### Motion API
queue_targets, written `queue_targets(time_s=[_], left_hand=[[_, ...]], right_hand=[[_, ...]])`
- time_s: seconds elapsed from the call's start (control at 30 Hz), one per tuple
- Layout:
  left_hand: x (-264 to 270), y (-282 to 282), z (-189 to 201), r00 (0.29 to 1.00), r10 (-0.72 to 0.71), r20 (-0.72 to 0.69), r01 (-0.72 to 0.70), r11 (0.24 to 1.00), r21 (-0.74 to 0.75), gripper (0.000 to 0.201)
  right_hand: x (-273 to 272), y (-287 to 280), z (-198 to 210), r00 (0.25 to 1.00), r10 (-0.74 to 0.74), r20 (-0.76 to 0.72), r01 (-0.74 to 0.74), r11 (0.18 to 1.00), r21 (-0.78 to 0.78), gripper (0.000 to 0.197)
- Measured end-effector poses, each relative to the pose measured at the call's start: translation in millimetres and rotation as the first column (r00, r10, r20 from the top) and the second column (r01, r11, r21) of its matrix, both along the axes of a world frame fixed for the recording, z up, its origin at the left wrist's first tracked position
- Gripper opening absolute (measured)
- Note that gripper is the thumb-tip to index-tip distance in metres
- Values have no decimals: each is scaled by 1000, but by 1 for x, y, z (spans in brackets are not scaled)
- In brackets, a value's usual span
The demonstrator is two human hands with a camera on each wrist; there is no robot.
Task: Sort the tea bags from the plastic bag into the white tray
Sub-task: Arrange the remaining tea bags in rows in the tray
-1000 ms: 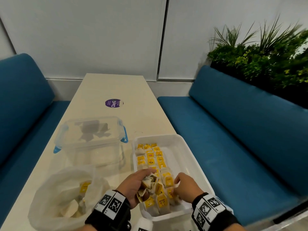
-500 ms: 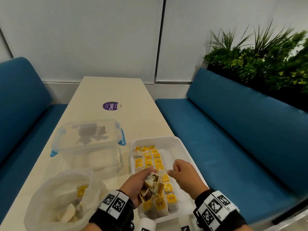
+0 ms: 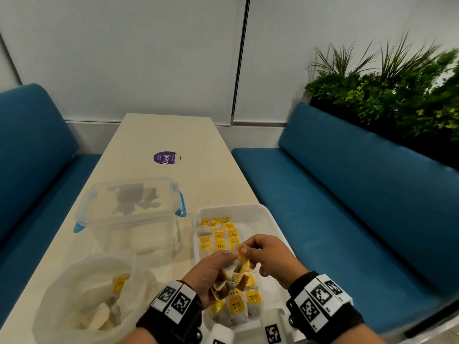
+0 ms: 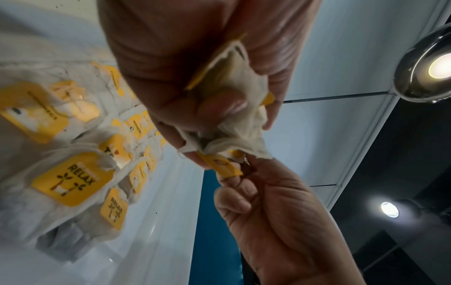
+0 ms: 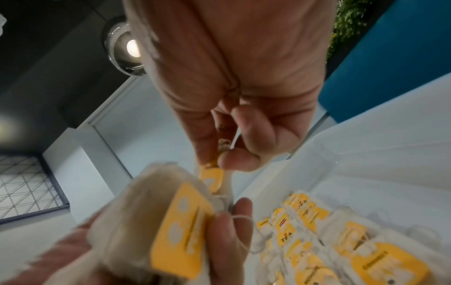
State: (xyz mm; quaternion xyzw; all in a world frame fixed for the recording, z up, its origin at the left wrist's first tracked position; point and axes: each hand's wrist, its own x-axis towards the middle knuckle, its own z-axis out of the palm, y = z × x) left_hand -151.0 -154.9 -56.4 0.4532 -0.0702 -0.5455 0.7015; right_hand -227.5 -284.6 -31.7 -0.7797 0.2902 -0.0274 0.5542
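Both hands have lifted off the tray (image 3: pixel 269 220) and met above it. Left hand (image 3: pixel 211 271) squeezes a bunch of tea bags (image 3: pixel 232 275). Right hand (image 3: pixel 272 255) pinches one yellow tag (image 4: pixel 220 165) at the far end of the bunch, so that bag should pull out to the right. Only the right wrist view shows its thin string (image 5: pixel 246 237). More bags wait in the plastic bag (image 3: pixel 84 296), near left.

Tea bags (image 3: pixel 234 274): pale paper sachets with yellow tags, a crumpled bunch held above the tray. Further bags lie in neat rows inside the white tray (image 3: pixel 268 214), tags up. Plastic bag (image 3: pixel 74 301): translucent, open, left of tray, several bags inside.
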Motion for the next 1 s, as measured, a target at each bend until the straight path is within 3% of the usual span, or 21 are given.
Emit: queue_targets(time_s=[0.2, 0.3, 0.37, 0.43, 0.5, 0.57, 0.67, 0.77, 0.87, 0.93, 1.0], left_hand=[[4, -9, -6, 999, 10, 40, -11, 999, 39, 17], [5, -8, -5, 1000, 6, 24, -7, 998, 55, 1], [7, -7, -11, 999, 42, 19, -44, 992, 119, 8], [12, -4, -18, 995, 93, 28, -96, 978, 185, 16], [17, -1, -22, 991, 137, 10, -136, 967, 215, 13], [21, 3, -22, 986, 164, -13, -157, 963, 220, 7], [23, 6, -22, 984, 175, -39, -163, 962, 222, 14], [22, 7, -23, 981, 180, -73, -160, 961, 226, 15], [21, 6, -28, 980, 187, -74, -163, 954, 251, 16], [20, 6, -31, 982, 176, -65, -153, 952, 264, 17], [20, 6, -32, 985, 164, -56, -142, 951, 276, 12]], right_hand=[[-1, -3, -4, 999, -45, 18, 43, 993, 110, 7], [-2, -5, -5, 991, -123, 54, 115, 983, 141, 12], [-3, -11, -2, 974, -202, 98, 184, 969, 164, 12], [-5, -17, 1, 978, -196, 77, 190, 979, 75, 15], [-9, -22, -2, 994, -80, -71, 66, 982, -179, 21], [-14, -22, -11, 941, 75, -331, -200, 911, -360, 23], [-20, -15, -30, 770, 210, -603, -477, 818, -323, 12], [-20, -6, -39, 697, 231, -678, -534, 799, -276, 16], [-16, -1, -45, 686, 183, -704, -541, 775, -326, 18], [-16, 0, -51, 724, 142, -675, -500, 782, -373, 13], [-20, -1, -53, 821, 69, -567, -361, 832, -421, 14]])
